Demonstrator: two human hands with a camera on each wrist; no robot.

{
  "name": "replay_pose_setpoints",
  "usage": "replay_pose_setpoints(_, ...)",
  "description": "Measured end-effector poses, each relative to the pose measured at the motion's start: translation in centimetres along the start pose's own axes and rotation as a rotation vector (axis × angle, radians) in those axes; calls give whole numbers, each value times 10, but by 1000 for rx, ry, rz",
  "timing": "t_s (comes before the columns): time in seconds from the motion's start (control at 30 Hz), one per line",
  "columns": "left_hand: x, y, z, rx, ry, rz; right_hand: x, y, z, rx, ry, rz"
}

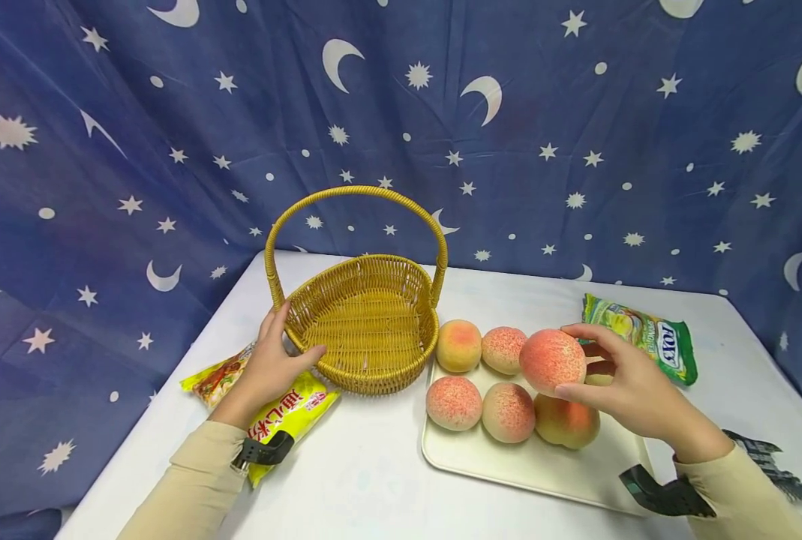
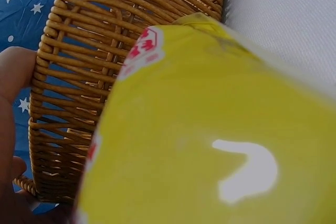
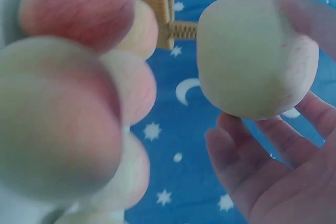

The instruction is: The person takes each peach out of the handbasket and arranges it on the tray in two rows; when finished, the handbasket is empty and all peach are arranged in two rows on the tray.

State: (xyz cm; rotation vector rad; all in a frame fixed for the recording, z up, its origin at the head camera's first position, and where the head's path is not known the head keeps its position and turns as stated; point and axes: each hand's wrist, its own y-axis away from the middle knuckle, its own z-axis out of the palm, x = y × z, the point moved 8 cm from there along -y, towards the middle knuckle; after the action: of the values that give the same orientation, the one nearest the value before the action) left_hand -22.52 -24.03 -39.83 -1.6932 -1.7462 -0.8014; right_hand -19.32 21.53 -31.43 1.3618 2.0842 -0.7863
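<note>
My left hand point(image 1: 272, 367) rests against the near left rim of a golden wicker basket point(image 1: 367, 382), thumb spread over the rim and fingers by the foot of the handle. In the left wrist view, the thumb point(image 2: 16, 72) touches the woven rim. A pink speckled peach point(image 1: 552, 361) is pinched between the thumb and fingers of my right hand point(image 1: 633, 382). It is held above the cream tray point(image 1: 509, 476), where several more peaches point(image 1: 455, 403) lie, one partly hidden behind the hand. The inside of the basket shows a bare woven bottom.
Under my left forearm lies a yellow food packet point(image 1: 295, 412), with another packet point(image 1: 221, 379) behind it. A green candy bag point(image 1: 650, 337) lies beyond my right hand. Right of the tray is a dark fringed item point(image 1: 772, 461). A blue star-patterned curtain point(image 1: 401, 135) hangs behind the white table point(image 1: 373, 480).
</note>
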Motion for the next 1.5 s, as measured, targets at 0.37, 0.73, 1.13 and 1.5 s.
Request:
replay_pose_setpoints(0.37,0,-1,0,-1,-3,4,38,24,-21,57,83,77)
replay_pose_setpoints(0.73,-2,-2,1,-1,0,0,79,52,-35,93,128,196)
replay_pose_setpoints(1.13,-2,-3,2,-3,19,4,109,74,-29,86,144,338)
replay_pose_setpoints(1.5,-3,-2,1,-2,20,0,119,74,-18,42,143,385)
